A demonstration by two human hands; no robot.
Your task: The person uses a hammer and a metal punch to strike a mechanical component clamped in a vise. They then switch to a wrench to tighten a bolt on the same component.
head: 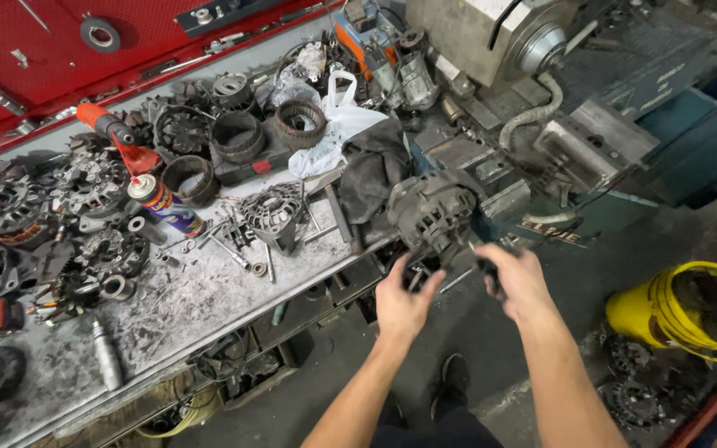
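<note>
Far left, the workbench point(209, 290) lay strewn with stripped alternator parts and a spray can point(163, 203). At centre, my left hand point(404, 303) cupped the alternator point(433, 211) from below, fingers curled on it at the bench edge. My right hand point(514, 278) gripped a small dark tool beside it. The housing looked whole, so I judged disassembly barely begun.

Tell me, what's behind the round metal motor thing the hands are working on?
Behind the alternator lies a dark rag and a white plastic bag. The bench under the rag is hidden.
</note>
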